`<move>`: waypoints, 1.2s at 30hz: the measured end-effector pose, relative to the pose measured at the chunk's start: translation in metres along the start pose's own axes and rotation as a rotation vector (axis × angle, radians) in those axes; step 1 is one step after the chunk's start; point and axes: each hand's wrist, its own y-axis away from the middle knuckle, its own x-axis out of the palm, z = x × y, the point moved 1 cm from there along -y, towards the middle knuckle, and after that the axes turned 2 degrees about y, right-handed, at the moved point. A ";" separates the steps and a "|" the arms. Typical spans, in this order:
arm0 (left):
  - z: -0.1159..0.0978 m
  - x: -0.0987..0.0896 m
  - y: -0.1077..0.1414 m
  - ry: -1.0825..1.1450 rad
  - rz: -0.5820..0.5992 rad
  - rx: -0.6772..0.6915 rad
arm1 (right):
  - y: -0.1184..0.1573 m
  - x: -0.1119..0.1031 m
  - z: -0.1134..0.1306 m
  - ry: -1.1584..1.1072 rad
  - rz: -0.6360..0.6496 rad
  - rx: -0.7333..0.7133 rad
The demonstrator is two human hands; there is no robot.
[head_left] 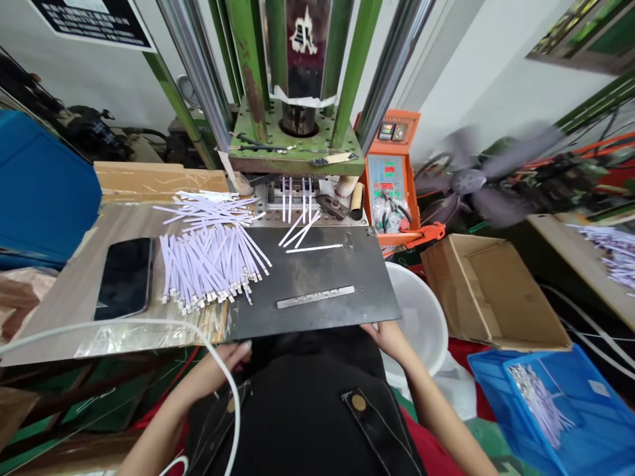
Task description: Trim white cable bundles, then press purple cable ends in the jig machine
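My left hand [232,360] is at the front edge of the work table, below the pile of strips; its fingers are partly hidden, and no held thing shows. My right hand [388,336] is at the front right corner of the dark metal plate [317,268], its fingers partly under the edge. On that plate lies a slotted metal bar [316,297]. Beyond it, a single white strip [314,248] lies crosswise, with several loose strips behind. A large pile of white strips with metal ends [208,264] covers the table to the left.
Ahead stands a green press [297,158], with several strips in its lower fixture [296,195]. A phone [125,277] lies left; a white cable [218,360] loops over my left forearm. At right are an orange control box [389,175], white bucket [421,317], carton [491,291], blue crate [590,410] and spinning fan [469,180].
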 end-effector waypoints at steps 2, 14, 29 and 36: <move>0.012 0.009 -0.025 0.019 -0.092 -0.049 | -0.014 0.021 -0.014 -0.019 -0.198 0.049; 0.024 0.012 -0.043 0.148 -0.034 -0.039 | -0.026 0.034 -0.046 0.001 -0.096 -0.026; 0.013 0.008 -0.014 -0.226 0.101 0.109 | -0.002 -0.008 0.018 0.067 0.290 -0.068; -0.104 -0.045 0.019 -0.459 -0.087 0.674 | -0.083 -0.062 0.177 -0.035 0.180 -0.524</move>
